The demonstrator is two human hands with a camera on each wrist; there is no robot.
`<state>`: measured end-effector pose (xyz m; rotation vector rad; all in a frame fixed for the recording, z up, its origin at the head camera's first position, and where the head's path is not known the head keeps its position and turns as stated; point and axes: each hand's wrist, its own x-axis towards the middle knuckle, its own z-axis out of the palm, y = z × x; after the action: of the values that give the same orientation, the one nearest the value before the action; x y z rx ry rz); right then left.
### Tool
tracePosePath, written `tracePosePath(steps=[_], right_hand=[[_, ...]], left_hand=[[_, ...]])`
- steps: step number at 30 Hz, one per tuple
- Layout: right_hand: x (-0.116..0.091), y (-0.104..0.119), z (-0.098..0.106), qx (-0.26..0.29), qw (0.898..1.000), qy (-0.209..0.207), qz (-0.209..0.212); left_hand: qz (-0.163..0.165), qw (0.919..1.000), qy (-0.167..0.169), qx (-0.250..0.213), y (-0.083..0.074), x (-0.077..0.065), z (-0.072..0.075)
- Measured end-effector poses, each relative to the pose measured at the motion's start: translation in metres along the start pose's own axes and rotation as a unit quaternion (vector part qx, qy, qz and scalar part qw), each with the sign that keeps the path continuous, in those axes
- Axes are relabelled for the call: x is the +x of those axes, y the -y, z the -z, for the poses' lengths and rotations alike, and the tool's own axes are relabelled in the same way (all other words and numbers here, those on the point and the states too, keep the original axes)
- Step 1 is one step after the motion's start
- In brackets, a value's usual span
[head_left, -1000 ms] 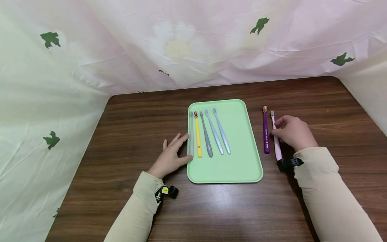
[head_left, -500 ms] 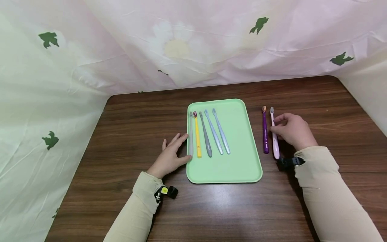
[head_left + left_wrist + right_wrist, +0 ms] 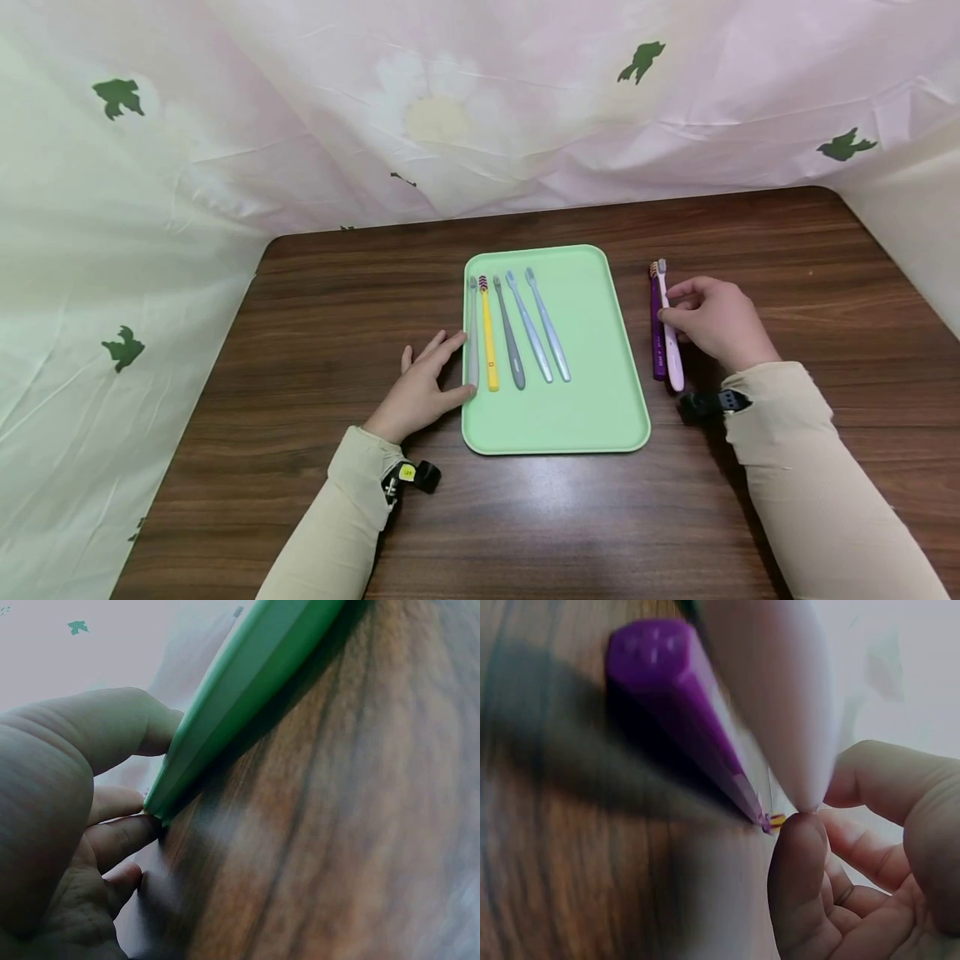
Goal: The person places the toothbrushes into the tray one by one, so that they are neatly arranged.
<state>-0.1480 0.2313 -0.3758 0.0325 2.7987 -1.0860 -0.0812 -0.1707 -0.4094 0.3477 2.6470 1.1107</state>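
A pale pink toothbrush (image 3: 672, 358) is pinched between the thumb and fingers of my right hand (image 3: 720, 323). It is lifted off the table and overlaps a purple toothbrush (image 3: 657, 333) lying just to its left. In the right wrist view the pink handle (image 3: 780, 690) looms close above the purple one (image 3: 667, 682). My left hand (image 3: 422, 392) rests at the left edge of the light green tray (image 3: 570, 425), thumb over the rim and fingers spread along the side. On the tray lie a light grey toothbrush (image 3: 473, 333), a yellow toothbrush (image 3: 490, 342) and several others.
Beside the yellow one are a dark grey toothbrush (image 3: 512, 342) and two light blue toothbrushes, one of them the rightmost toothbrush (image 3: 550, 333). All sit on a brown wooden table (image 3: 322, 317). A pale patterned curtain (image 3: 525, 125) hangs behind it and along the sides.
My right hand has raised the pink toothbrush and carried it a little left and away from me, toward the purple one. The left hand and tray have stayed put.
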Motion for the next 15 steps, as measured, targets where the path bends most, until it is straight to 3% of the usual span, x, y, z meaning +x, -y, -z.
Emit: tracePosePath(steps=[15], right_hand=[[0.000, 0.013, -0.009, 0.012, 1.000, -0.009, 0.013]], left_hand=[[-0.003, 1.0000, 0.000, -0.002, -0.001, 0.000, 0.000]])
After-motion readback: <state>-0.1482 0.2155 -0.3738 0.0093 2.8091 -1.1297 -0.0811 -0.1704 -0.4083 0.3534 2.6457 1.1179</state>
